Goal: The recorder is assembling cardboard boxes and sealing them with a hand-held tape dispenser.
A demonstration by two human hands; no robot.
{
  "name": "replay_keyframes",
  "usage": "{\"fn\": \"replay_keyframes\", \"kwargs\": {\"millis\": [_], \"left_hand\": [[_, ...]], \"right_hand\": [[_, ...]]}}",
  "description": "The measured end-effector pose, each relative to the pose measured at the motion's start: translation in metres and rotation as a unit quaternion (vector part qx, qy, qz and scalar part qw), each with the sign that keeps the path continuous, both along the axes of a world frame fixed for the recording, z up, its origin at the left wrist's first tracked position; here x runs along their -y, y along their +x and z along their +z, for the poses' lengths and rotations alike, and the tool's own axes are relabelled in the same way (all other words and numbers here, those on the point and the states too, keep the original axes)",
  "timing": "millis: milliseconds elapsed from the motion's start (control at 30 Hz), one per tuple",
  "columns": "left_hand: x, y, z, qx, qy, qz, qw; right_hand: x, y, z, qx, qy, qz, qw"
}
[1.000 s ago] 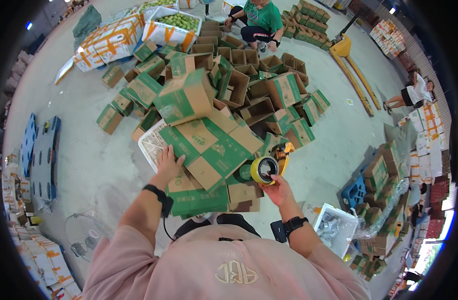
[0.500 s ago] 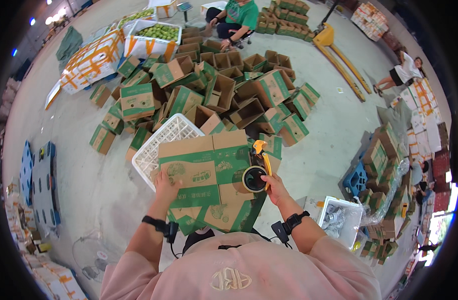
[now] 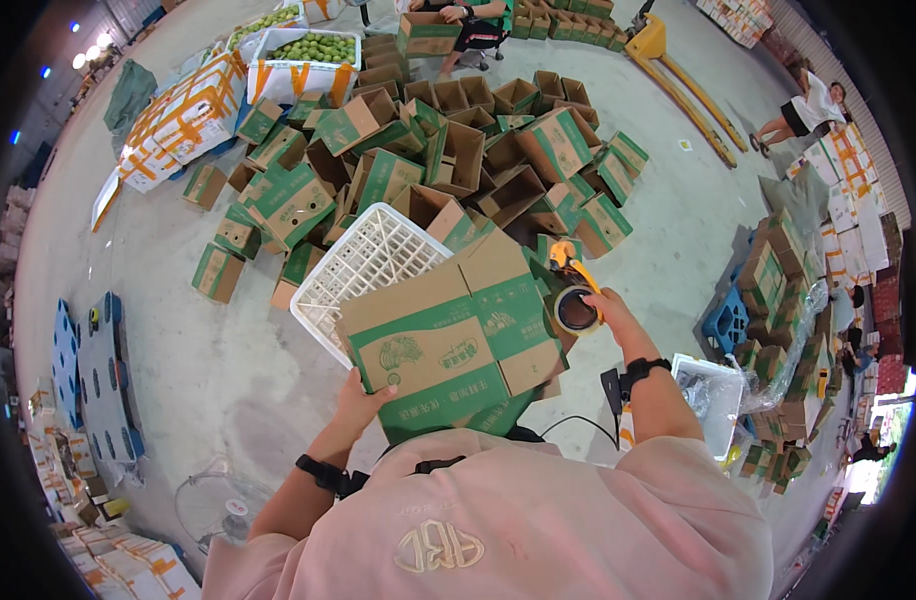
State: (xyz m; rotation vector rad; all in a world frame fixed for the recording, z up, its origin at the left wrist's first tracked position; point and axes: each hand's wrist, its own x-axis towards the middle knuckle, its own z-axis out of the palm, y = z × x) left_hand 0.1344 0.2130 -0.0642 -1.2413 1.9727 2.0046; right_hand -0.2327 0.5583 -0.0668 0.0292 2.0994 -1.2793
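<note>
A green-and-brown cardboard carton (image 3: 448, 345) is held in front of the body, between the two hands. Its lower left edge is pinched by the left hand (image 3: 366, 403), the thumb laid on the printed face. A yellow-handled tape dispenser (image 3: 578, 268) is gripped in the right hand (image 3: 603, 312), just beside the carton's right end.

A pale, smooth floor (image 3: 178, 330) is spread around both hands, with darker patches to the left hand's left. The room's far edges are bent and swallowed by a black rim.

The left hand's other fingers are mostly hidden at the carton's edge. The white lattice basket (image 3: 378, 255) ahead of the left hand is partly covered by the carton. The seated person in green (image 3: 493, 10), far ahead of the hands, is cut off by the upper edge. A white box (image 3: 713, 420), behind and right of the right hand, is partly blocked by the forearm.

The ground beyond both hands is taken up by a heap of open cartons (image 3: 453, 160). Well ahead of the left hand, green fruit (image 3: 318, 47) is held in a white foam box (image 3: 303, 82); a yellow pallet jack (image 3: 646, 40) is parked far beyond the right hand. Blue pallets (image 3: 103, 380) are laid well left of the left hand.
</note>
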Motion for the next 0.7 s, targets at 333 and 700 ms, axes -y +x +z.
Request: {"fn": "replay_keyframes", "kwargs": {"millis": [333,700], "left_hand": [[0.061,-0.012,-0.066,-0.019,-0.136,0.011,0.99],[0.08,-0.013,0.114,-0.139,0.212,-0.047,0.966]], "right_hand": [[0.007,0.068,-0.017,0.088,-0.162,-0.157,0.97],[-0.005,0.131,0.008,0.259,-0.357,-0.331,0.834]]}}
